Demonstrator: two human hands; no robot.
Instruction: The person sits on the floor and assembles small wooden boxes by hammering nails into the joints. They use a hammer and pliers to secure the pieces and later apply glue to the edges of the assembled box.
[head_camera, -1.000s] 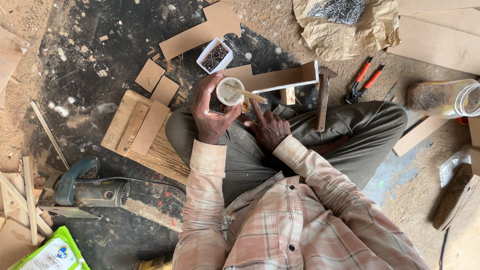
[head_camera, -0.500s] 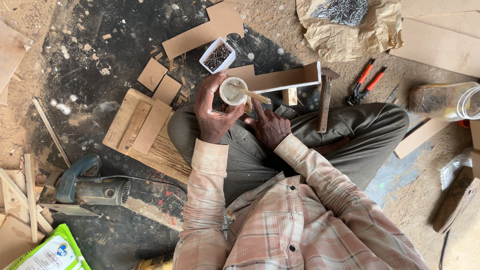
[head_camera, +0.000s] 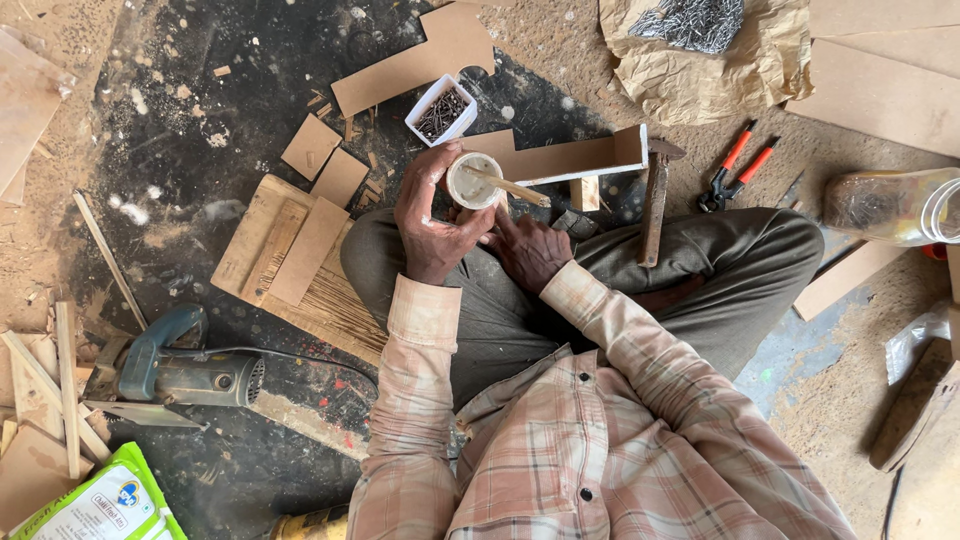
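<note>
Left hand (head_camera: 432, 222) wraps its fingers round a small round white tub (head_camera: 473, 181), held upright over the lap. Right hand (head_camera: 532, 249) sits just right of the tub, fingers pinched on a thin wooden stick (head_camera: 510, 186) w/ its tip dipped in the tub. Small white box of nails (head_camera: 442, 110) just above the tub; hammer (head_camera: 655, 200) and red-handled pliers (head_camera: 735, 168) to the tub's right; power saw (head_camera: 175, 372) well below-left.

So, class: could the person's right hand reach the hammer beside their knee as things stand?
Probably yes: the right hand lies near the hammer with nothing between them, though its fingers hold a small stick dipped in the cup.
</note>
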